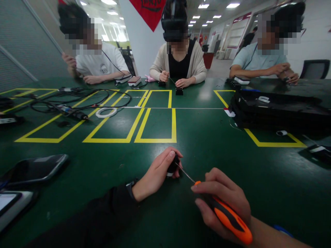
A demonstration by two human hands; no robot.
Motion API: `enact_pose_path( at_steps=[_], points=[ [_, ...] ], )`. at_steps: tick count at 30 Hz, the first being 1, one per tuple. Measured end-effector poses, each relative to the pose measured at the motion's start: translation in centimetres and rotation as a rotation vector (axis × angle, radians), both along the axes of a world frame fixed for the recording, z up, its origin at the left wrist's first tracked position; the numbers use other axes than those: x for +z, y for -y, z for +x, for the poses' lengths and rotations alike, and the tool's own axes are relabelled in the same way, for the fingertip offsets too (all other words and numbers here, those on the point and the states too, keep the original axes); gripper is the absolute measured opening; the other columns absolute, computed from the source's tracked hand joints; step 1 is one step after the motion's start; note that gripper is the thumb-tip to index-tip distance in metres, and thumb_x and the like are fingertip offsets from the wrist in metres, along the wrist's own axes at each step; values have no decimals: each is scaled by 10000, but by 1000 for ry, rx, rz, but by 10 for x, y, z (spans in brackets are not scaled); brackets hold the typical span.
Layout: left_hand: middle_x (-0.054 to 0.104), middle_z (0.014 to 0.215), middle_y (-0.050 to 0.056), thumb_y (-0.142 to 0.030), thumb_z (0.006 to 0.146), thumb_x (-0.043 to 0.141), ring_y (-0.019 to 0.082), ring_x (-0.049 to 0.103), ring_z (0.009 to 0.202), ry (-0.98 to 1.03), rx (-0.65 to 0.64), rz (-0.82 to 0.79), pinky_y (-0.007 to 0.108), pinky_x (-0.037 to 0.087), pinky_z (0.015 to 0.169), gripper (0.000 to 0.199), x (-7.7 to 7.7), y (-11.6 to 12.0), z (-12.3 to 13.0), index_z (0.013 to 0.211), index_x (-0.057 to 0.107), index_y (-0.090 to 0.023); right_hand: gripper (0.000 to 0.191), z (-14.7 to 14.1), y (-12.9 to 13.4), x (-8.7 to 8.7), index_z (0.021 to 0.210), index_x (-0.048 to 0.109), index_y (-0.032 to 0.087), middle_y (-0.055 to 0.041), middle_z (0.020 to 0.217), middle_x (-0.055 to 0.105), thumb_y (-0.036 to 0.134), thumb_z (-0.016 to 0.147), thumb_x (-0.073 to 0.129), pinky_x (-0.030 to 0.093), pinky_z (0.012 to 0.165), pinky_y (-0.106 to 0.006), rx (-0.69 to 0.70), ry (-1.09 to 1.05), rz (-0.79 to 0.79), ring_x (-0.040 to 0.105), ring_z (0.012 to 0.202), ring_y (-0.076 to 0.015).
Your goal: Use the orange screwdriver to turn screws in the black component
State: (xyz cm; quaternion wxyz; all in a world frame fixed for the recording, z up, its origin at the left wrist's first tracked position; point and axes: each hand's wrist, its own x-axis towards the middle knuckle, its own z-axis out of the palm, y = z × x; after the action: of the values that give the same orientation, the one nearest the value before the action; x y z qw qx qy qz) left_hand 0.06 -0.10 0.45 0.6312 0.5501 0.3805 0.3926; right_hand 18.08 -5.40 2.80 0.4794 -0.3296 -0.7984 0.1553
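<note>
My left hand is closed round a small black object, its thumb lying along the top. Part of that object is hidden by the fingers, and I cannot make out its kind. In my right hand is a screwdriver with an orange and black handle, gripped between thumb and fingers. Its thin metal shaft points up and to the left, and the tip meets the face of the black object. Both hands are just above the green table, near its front edge.
A dark phone and a white-edged device lie at left. Black cables and a white tape roll sit farther back. At right is a large black case. Three people sit across the table, the middle person handling small parts.
</note>
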Motion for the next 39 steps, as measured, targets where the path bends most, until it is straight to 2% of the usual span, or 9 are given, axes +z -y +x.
enact_pose_path(
  at_steps=[5,9,12,18,21,25,32,35,39],
  points=[
    [553,750,26,-429,882,297,88,518,551,8,6,1,222,417,526,330,-1,-1,0,952,472,-158,248,-1,1,-1,923,548,196,32,647,585,121,690,591,452,444,-184,-71,-28,-7,517,470,-75],
    [549,759,22,-417,888,290,88,523,562,20,6,-1,220,419,530,320,0,0,-1,956,471,-162,185,-1,-2,-5,838,593,191,18,648,541,85,689,570,440,459,-192,60,-45,16,511,503,-78],
    [550,757,21,-415,890,287,87,524,561,12,5,3,221,420,534,321,1,0,-1,957,471,-161,167,1,-2,-5,841,614,177,1,663,507,133,687,566,424,451,-210,93,-22,-25,496,530,-94],
    [556,748,23,-428,885,291,88,523,550,9,8,7,223,419,526,333,-1,-1,0,953,475,-159,212,1,-2,-2,896,522,189,45,604,522,120,697,542,403,428,-177,-49,-28,-62,469,451,-69],
    [557,746,21,-439,881,296,89,524,551,16,15,-1,223,420,526,339,-1,-1,0,952,477,-161,106,1,-3,-8,775,539,192,44,590,481,128,692,549,384,438,-180,53,-38,4,442,457,-67],
    [556,746,22,-437,882,297,90,526,562,20,14,-12,223,422,532,338,1,0,0,954,475,-159,60,3,-3,-15,725,592,184,4,678,446,154,700,547,389,488,-213,162,28,-49,454,563,-94],
    [554,743,24,-426,885,291,87,519,552,11,-3,-3,219,415,525,332,0,0,0,956,470,-156,207,0,-5,-2,892,567,182,29,611,517,142,689,575,397,444,-198,33,32,27,463,492,-84],
    [550,747,21,-417,889,288,89,522,557,21,-5,3,221,413,529,321,-1,-1,-1,953,469,-161,227,-1,-5,0,881,543,185,39,613,568,105,678,603,429,460,-182,-47,5,38,506,479,-72],
    [546,751,21,-418,890,285,90,520,560,35,4,-6,224,414,529,319,0,-1,-1,957,466,-163,175,0,-4,-3,829,569,179,29,614,566,80,686,574,430,472,-188,96,-3,38,519,495,-73]
  ],
)
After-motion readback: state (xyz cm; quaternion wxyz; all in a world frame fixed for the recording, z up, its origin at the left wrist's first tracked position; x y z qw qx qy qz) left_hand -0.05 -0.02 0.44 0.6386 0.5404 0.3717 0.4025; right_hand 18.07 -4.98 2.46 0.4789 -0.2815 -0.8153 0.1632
